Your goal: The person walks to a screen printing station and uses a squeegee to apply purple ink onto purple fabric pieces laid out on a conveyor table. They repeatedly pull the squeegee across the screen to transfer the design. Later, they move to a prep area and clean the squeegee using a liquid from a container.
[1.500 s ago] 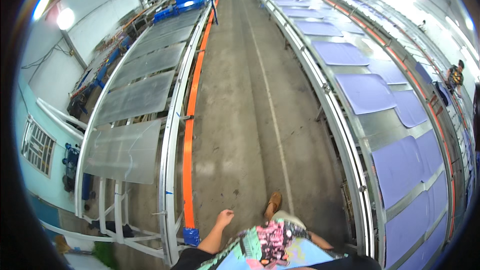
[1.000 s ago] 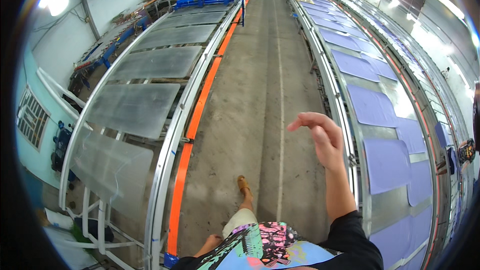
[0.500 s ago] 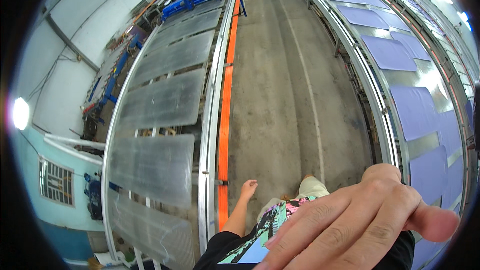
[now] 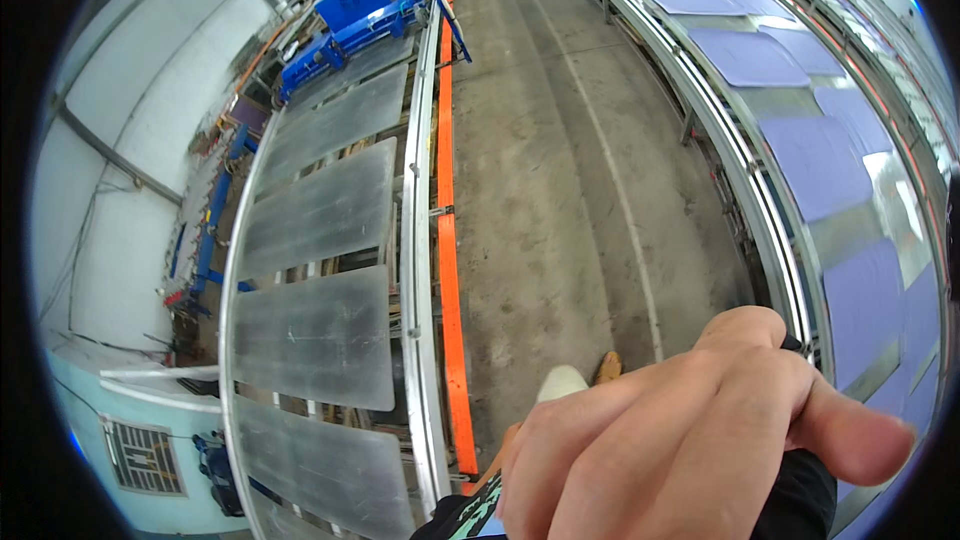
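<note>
Several purple sheets (image 4: 865,310) lie on the right-hand worktop (image 4: 885,202), whose left edge passes behind the right hand (image 4: 680,425); its fingers are curled, but whether they grasp anything cannot be told.

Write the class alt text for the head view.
A person's right hand looms large at lower right. Beyond, an aisle runs between long tables, the left bearing grey panels and a blue machine, the right purple sheets.

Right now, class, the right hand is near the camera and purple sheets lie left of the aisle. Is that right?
Not quite: the purple sheets lie right of the aisle, as the head view shows. The right hand is indeed near the camera.
</note>
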Demonstrator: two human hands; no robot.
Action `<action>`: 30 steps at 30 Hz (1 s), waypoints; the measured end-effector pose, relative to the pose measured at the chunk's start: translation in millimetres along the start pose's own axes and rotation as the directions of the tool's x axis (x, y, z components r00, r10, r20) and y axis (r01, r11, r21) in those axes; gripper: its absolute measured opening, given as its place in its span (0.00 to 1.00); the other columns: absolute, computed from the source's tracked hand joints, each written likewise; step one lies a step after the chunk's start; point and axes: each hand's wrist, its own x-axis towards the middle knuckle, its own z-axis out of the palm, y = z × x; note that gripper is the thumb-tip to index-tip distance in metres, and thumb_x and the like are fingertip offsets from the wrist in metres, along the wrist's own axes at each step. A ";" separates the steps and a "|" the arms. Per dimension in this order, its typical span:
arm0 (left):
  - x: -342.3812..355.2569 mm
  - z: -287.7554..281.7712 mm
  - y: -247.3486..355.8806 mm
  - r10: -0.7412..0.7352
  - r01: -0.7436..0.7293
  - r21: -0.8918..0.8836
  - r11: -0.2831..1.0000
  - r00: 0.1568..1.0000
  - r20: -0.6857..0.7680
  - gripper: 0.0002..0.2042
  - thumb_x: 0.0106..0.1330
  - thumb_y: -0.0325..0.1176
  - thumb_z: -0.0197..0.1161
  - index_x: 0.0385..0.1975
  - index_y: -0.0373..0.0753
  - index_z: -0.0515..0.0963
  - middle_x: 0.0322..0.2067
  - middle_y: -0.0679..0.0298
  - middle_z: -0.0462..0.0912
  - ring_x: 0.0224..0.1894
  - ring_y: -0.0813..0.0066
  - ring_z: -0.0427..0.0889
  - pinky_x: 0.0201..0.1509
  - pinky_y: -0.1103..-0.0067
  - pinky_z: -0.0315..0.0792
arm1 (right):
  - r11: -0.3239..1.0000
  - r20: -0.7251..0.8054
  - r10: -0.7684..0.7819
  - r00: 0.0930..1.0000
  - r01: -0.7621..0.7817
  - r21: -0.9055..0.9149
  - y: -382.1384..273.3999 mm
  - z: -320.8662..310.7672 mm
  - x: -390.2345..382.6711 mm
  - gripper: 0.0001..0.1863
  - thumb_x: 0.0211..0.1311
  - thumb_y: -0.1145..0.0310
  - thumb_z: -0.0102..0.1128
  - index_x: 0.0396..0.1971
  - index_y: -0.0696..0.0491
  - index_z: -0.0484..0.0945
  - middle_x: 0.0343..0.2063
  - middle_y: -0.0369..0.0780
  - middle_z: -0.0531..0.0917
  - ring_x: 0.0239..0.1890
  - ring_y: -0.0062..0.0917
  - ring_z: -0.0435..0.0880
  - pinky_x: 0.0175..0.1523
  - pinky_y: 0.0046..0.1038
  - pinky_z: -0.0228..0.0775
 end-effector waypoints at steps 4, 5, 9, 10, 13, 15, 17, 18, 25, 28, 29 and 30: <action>33.0 -17.6 69.2 -0.099 0.086 -0.177 0.980 0.993 -0.067 0.17 0.65 0.39 0.67 0.51 0.39 0.84 0.42 0.55 0.89 0.41 0.62 0.88 0.47 0.68 0.80 | 0.984 -0.050 0.132 0.990 -0.125 0.131 7.7 -116.7 36.9 0.51 0.71 0.30 0.46 0.57 0.74 0.74 0.44 0.66 0.83 0.41 0.49 0.86 0.46 0.50 0.78; 46.8 -24.7 89.6 -0.121 0.106 -0.198 0.975 0.990 -0.069 0.17 0.65 0.39 0.67 0.51 0.39 0.84 0.42 0.55 0.89 0.41 0.61 0.88 0.48 0.68 0.80 | 0.977 -0.058 0.154 0.986 -0.144 0.158 10.6 -149.6 45.6 0.51 0.71 0.30 0.46 0.58 0.74 0.74 0.44 0.66 0.83 0.41 0.49 0.86 0.46 0.50 0.78; 119.0 -65.7 175.0 -0.172 0.151 -0.236 0.960 0.982 -0.073 0.17 0.65 0.40 0.67 0.51 0.39 0.84 0.42 0.54 0.89 0.42 0.60 0.88 0.48 0.67 0.80 | 0.954 -0.052 0.210 0.976 -0.193 0.228 32.2 -277.7 87.3 0.50 0.71 0.31 0.48 0.60 0.72 0.73 0.44 0.64 0.84 0.40 0.48 0.86 0.46 0.50 0.78; 140.2 -78.7 197.9 -0.170 0.150 -0.230 0.962 0.983 -0.072 0.18 0.65 0.40 0.67 0.51 0.39 0.84 0.42 0.54 0.89 0.42 0.60 0.88 0.48 0.67 0.80 | 0.947 -0.066 0.229 0.971 -0.207 0.244 38.0 -311.2 99.8 0.49 0.71 0.31 0.48 0.60 0.71 0.73 0.44 0.64 0.84 0.40 0.48 0.86 0.46 0.50 0.77; 211.8 -139.9 282.2 -0.119 0.096 -0.226 0.969 0.989 -0.092 0.18 0.65 0.40 0.67 0.51 0.39 0.84 0.43 0.54 0.89 0.43 0.59 0.87 0.49 0.67 0.80 | 0.951 -0.122 0.242 0.963 -0.211 0.225 44.4 -404.9 147.0 0.48 0.71 0.32 0.49 0.62 0.70 0.72 0.44 0.63 0.84 0.40 0.47 0.86 0.46 0.50 0.77; 264.2 -181.1 349.0 -0.075 0.040 -0.251 0.967 0.988 -0.132 0.18 0.65 0.40 0.66 0.51 0.39 0.84 0.43 0.53 0.89 0.43 0.59 0.87 0.49 0.66 0.80 | 0.955 -0.168 0.292 0.942 -0.278 0.102 40.2 -475.7 167.7 0.41 0.76 0.40 0.50 0.66 0.65 0.70 0.43 0.56 0.85 0.47 0.45 0.84 0.54 0.45 0.75; 320.4 -219.7 413.9 -0.028 -0.021 -0.270 0.963 0.984 -0.175 0.18 0.65 0.41 0.66 0.51 0.39 0.84 0.43 0.53 0.89 0.44 0.58 0.87 0.49 0.66 0.79 | 0.888 -0.267 0.439 0.858 -0.459 -0.016 30.6 -554.0 152.2 0.41 0.74 0.46 0.59 0.68 0.69 0.67 0.50 0.48 0.82 0.52 0.33 0.83 0.61 0.36 0.71; 340.2 -239.0 448.9 -0.011 -0.043 -0.277 0.960 0.982 -0.191 0.18 0.65 0.41 0.66 0.51 0.39 0.84 0.43 0.53 0.89 0.44 0.58 0.87 0.49 0.66 0.79 | 0.835 -0.340 0.481 0.808 -0.540 -0.103 26.2 -595.7 136.2 0.36 0.75 0.50 0.60 0.68 0.66 0.68 0.50 0.47 0.83 0.53 0.31 0.83 0.61 0.34 0.71; 489.6 -320.0 651.3 0.081 -0.130 -0.232 0.964 0.975 -0.207 0.19 0.65 0.42 0.66 0.51 0.39 0.84 0.44 0.52 0.88 0.45 0.56 0.87 0.50 0.65 0.79 | 0.001 -0.933 -0.147 -0.329 -0.943 0.332 14.8 -735.3 -189.2 0.20 0.71 0.64 0.60 0.58 0.58 0.79 0.43 0.40 0.85 0.44 0.24 0.82 0.51 0.28 0.76; 555.7 -325.4 725.0 0.054 -0.086 -0.194 0.977 0.985 -0.166 0.19 0.65 0.42 0.66 0.51 0.38 0.83 0.45 0.51 0.88 0.46 0.55 0.87 0.51 0.64 0.79 | -0.037 -0.768 -0.023 -0.640 -0.767 0.641 -9.6 -715.6 -295.1 0.20 0.67 0.63 0.67 0.55 0.56 0.83 0.48 0.40 0.87 0.47 0.24 0.83 0.55 0.31 0.76; 577.1 -322.5 748.8 0.035 -0.060 -0.173 0.983 0.989 -0.144 0.19 0.65 0.42 0.66 0.51 0.38 0.83 0.45 0.51 0.88 0.46 0.55 0.87 0.51 0.64 0.79 | -0.005 -0.749 0.048 -0.661 -0.750 0.662 -16.0 -720.2 -314.1 0.20 0.67 0.63 0.67 0.55 0.57 0.83 0.48 0.40 0.87 0.48 0.24 0.83 0.55 0.31 0.76; 597.1 -322.1 770.9 0.024 -0.043 -0.150 0.988 0.992 -0.124 0.19 0.65 0.42 0.66 0.52 0.38 0.83 0.45 0.51 0.88 0.46 0.55 0.87 0.51 0.64 0.79 | 0.004 -0.708 0.097 -0.699 -0.711 0.703 -22.2 -745.8 -327.8 0.21 0.67 0.63 0.67 0.55 0.57 0.83 0.48 0.40 0.87 0.48 0.24 0.83 0.55 0.31 0.76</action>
